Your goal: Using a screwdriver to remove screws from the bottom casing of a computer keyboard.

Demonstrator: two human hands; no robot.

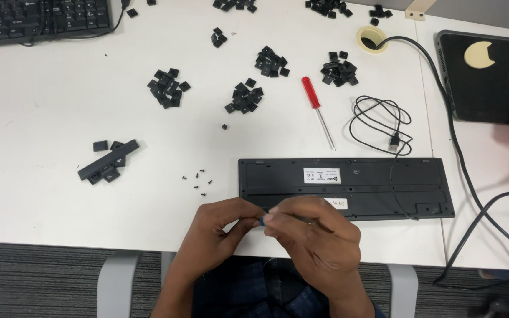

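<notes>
While both wrists hover at the table [42,194] edge, the left hand [222,227] and right hand [313,232] pinch a small blue tool [262,221] between fingertips, just before the overturned keyboard [349,188], screws [200,181] nearby.

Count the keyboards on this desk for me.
2. One keyboard lies flipped on its back in front of the hands, with its cable coiled behind it. A second keyboard sits face up at the far left corner, partly cut off by the frame.
</notes>
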